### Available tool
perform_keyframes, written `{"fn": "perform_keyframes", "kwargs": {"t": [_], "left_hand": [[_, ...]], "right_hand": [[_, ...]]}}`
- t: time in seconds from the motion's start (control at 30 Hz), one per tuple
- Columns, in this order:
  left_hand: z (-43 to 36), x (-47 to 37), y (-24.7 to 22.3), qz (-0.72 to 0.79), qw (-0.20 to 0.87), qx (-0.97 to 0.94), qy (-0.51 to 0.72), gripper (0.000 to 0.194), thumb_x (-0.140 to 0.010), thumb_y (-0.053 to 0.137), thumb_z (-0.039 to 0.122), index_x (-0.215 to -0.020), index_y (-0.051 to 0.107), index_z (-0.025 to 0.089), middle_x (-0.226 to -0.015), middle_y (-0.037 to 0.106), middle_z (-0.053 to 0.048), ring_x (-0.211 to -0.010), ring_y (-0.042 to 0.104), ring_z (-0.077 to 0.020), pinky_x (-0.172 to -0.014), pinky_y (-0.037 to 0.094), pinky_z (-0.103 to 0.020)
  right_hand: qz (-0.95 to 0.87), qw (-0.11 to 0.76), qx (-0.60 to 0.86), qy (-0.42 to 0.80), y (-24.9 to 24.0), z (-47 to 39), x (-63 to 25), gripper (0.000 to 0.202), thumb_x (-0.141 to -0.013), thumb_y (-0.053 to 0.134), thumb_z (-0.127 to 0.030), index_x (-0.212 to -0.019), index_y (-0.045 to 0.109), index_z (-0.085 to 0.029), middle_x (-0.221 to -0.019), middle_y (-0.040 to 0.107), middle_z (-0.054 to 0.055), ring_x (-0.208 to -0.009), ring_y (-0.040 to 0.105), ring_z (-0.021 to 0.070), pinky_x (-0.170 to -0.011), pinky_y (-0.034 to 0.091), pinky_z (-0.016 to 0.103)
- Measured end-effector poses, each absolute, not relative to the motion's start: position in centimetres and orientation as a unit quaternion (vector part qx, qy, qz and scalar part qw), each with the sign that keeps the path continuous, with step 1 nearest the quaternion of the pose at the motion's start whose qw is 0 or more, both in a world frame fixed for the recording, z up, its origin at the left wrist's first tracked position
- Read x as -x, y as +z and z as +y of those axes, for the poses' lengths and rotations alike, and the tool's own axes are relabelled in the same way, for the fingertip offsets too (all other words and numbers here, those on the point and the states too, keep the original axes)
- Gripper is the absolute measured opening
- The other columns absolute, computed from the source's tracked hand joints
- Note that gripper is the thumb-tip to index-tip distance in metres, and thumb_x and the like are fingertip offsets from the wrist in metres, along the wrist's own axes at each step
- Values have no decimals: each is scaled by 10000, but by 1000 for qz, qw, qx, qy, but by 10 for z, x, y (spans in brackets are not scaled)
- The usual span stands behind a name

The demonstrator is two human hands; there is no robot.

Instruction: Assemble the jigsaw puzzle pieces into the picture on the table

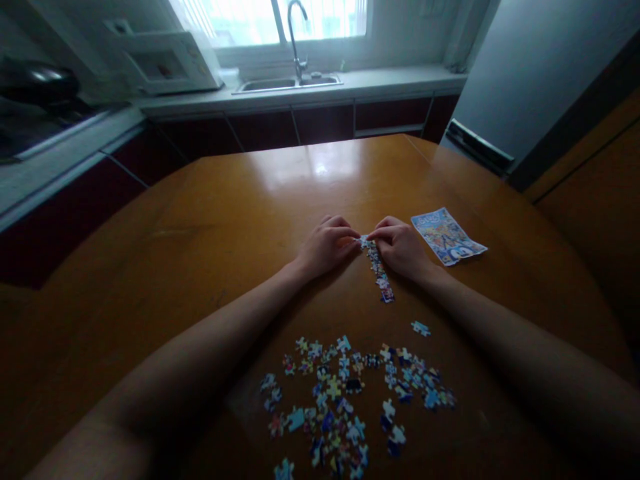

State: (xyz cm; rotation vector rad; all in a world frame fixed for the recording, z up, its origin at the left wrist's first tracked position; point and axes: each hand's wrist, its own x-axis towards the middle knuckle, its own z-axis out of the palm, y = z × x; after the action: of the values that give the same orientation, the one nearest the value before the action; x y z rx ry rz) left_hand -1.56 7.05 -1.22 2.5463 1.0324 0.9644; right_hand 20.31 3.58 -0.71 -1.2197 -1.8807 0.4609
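Note:
A narrow strip of joined jigsaw puzzle pieces [379,270] lies on the wooden table [200,220], running away from me. At its far end my left hand [330,243] pinches a light-coloured puzzle piece [361,241] from the left side. My right hand [397,245] rests on the strip's right side, its fingertips closed on the same far end. Which exact piece each fingertip touches is too small to tell. Nearer to me, many loose puzzle pieces [333,387] are scattered, and a single blue piece [421,328] lies apart from them.
A creased, colourful picture sheet [445,235] lies to the right of my right hand. Beyond the table stand a counter with a sink [270,85], a tap [295,40] and a white microwave [167,63]. A refrigerator [540,80] is at the right.

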Motion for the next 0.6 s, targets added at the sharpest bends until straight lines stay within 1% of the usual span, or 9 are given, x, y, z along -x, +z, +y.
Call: {"fn": "perform_keyframes", "kwargs": {"t": [0.07, 0.13, 0.23, 0.33, 0.43, 0.6], "left_hand": [[70, 15, -11, 355, 115, -865, 336, 116, -926, 698, 269, -959, 807, 245, -930, 702, -55, -947, 599, -203, -874, 514, -363], [69, 14, -10, 360, 121, -860, 340, 164, -911, 663, 180, -930, 811, 248, -923, 701, -53, -935, 596, -198, -868, 515, -358], [67, 14, -9, 364, 127, -859, 338, 247, -879, 639, 109, -897, 823, 271, -922, 699, -50, -922, 588, -195, -855, 516, -354], [67, 14, -9, 359, 124, -866, 326, 298, -875, 616, 89, -894, 831, 293, -941, 695, -51, -933, 582, -199, -851, 515, -355], [67, 14, -9, 352, 123, -872, 316, 295, -878, 611, 94, -924, 831, 285, -962, 695, -57, -955, 580, -205, -869, 517, -363], [68, 15, -9, 356, 120, -866, 330, 345, -857, 591, 59, -1024, 813, 262, -974, 697, -58, -995, 580, -210, -924, 522, -379]], "right_hand": [[-748, 414, 486, 182, -7, 36, -203, 276, -863, 600, -59, -804, 820, -215, -866, 679, 70, -803, 649, 201, -740, 518, 365], [-752, 411, 482, 184, -8, 36, -204, 288, -871, 594, -62, -814, 824, -226, -877, 671, 66, -810, 646, 197, -736, 517, 356], [-768, 393, 468, 190, -8, 35, -204, 306, -881, 586, -65, -840, 834, -238, -908, 660, 67, -833, 642, 197, -755, 519, 355], [-779, 370, 469, 189, -7, 35, -204, 310, -882, 586, -71, -851, 840, -247, -923, 658, 70, -850, 639, 205, -778, 517, 368], [-778, 363, 475, 191, -6, 35, -203, 314, -881, 578, -73, -847, 836, -248, -914, 659, 68, -844, 637, 207, -778, 516, 369], [-738, 417, 498, 180, -3, 35, -203, 313, -855, 545, -48, -862, 813, -210, -895, 674, 74, -842, 640, 209, -800, 527, 374]]}}
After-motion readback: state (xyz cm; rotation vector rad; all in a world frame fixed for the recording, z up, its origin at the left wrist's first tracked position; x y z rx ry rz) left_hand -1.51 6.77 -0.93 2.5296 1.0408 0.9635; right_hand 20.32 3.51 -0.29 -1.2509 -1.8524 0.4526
